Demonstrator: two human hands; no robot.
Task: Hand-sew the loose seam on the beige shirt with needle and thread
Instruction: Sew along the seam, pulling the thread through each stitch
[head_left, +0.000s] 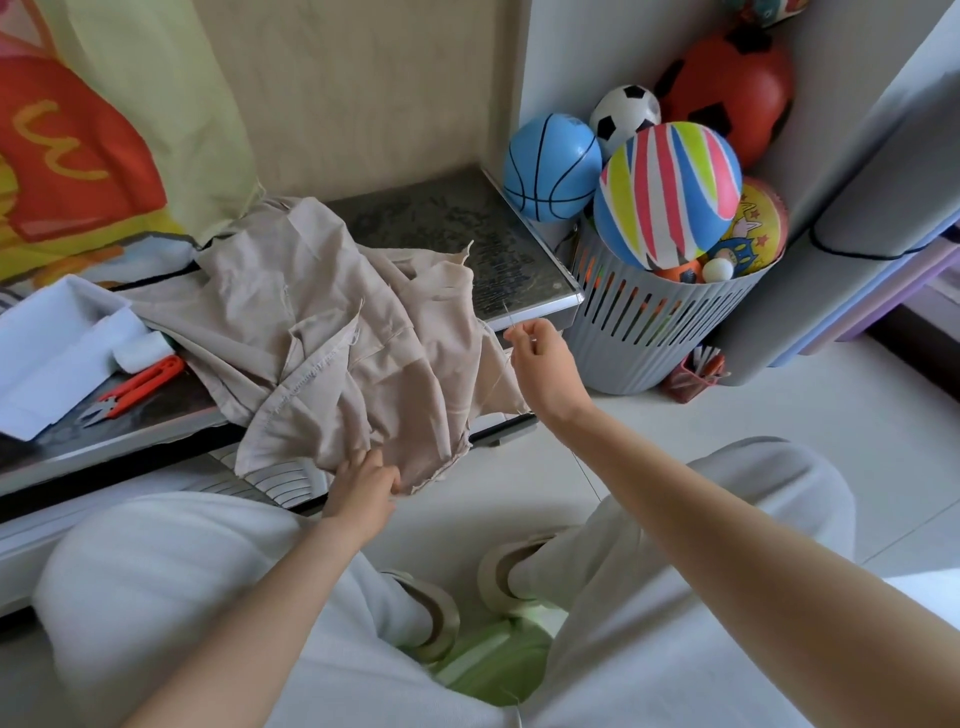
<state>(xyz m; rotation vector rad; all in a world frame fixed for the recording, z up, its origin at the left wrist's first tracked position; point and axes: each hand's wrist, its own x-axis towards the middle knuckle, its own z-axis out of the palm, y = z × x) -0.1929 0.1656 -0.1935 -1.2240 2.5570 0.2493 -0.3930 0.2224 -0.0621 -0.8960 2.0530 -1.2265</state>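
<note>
The beige shirt (332, 338) lies crumpled on a low dark table (467, 228), its lower edge hanging over the front. My left hand (363, 486) grips that hanging hem. My right hand (540, 358) is raised to the right of the shirt and pinches a thin needle (508, 316) that points up. A fine thread (582, 467) runs down from the right hand, past the shirt's edge, toward my lap.
Orange thread snips (137, 384) and white folded cloth (57, 343) lie on the table's left. A grey slatted basket (660, 322) full of balls stands right of the table. My knees in white trousers and my slippered feet are below.
</note>
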